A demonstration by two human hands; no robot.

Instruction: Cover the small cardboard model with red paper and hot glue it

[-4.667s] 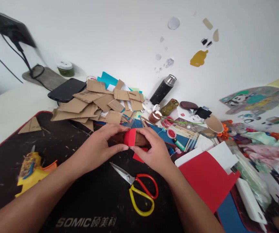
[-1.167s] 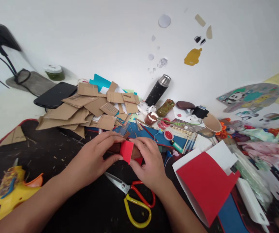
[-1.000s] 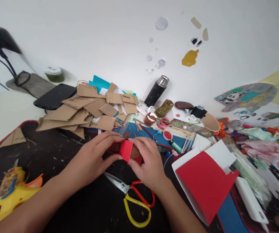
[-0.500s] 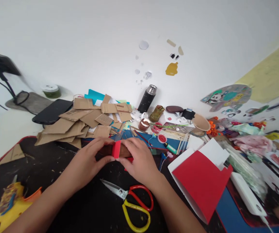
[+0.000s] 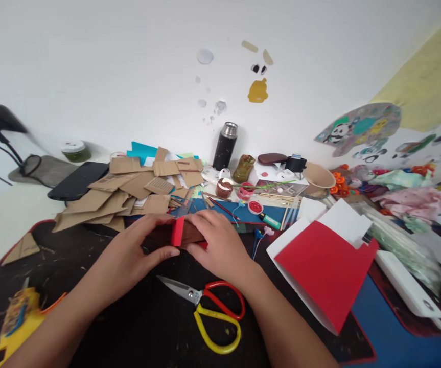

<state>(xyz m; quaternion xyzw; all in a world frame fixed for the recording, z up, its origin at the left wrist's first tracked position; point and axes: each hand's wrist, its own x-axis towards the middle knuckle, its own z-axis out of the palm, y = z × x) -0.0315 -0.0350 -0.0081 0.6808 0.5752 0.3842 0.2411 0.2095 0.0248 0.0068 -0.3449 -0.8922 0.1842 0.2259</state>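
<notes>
Both my hands hold a dark brown block (image 5: 191, 234) just above a black desk mat (image 5: 101, 327). A small red paper strip (image 5: 177, 231) is wrapped around its middle. My left hand (image 5: 138, 250) grips the block's left end, thumb beside the strip. My right hand (image 5: 220, 244) covers the right end with fingers curled over it. Red-and-yellow scissors (image 5: 212, 306) lie on the mat just in front of my hands.
A pile of cardboard pieces (image 5: 128, 191) lies behind my hands. A folded red-and-white sheet (image 5: 323, 263) rests to the right. A black flask (image 5: 225, 145) stands by the wall, a yellow glue gun (image 5: 17, 319) lies at the left, and craft clutter fills the right side.
The hands keep holding the block with the red strip. The strip has turned more edge-on. The head has lifted and turned, so the view shows more wall.
</notes>
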